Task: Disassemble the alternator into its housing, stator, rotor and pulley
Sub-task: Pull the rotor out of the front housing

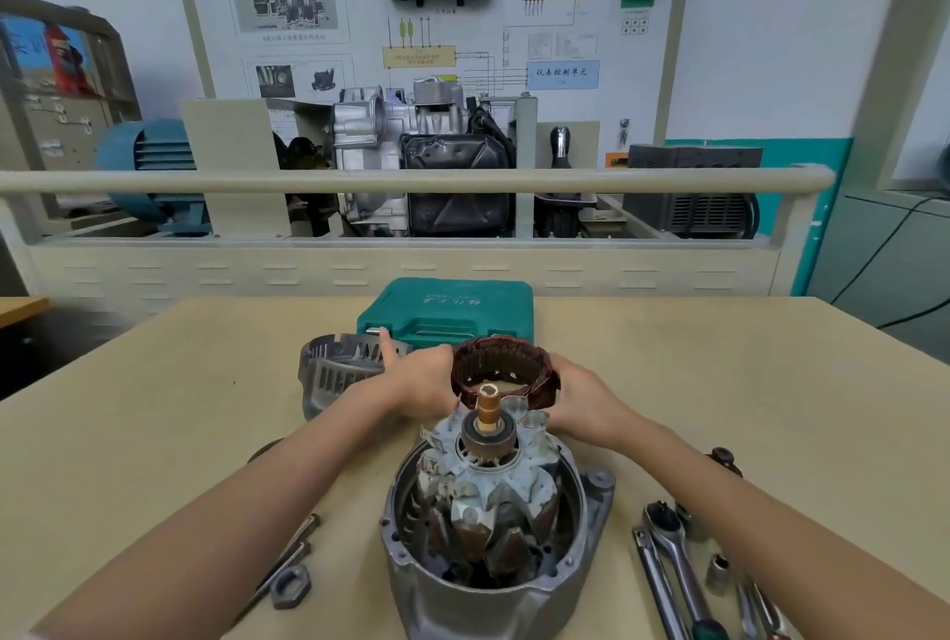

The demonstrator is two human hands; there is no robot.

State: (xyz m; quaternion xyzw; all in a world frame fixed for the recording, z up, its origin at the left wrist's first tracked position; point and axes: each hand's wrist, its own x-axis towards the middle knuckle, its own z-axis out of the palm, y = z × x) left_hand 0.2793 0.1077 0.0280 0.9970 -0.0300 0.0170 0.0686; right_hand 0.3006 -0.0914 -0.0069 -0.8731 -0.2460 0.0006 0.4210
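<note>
Beige table [154, 433]: my left hand [426, 382] and right hand [576, 403] grasp copper ring [504, 372]; rotor [488, 500] upright inside housing [462, 598]; green case [447, 313] closed.

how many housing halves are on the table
2: one housing half lies at the far left beside the left hand; the other housing half, nearest the camera, holds the rotor.

Pretty even, soft indoor light, barely any shadows. Wide-angle lens bends the edges, and the whole frame's a bit soft.
</note>
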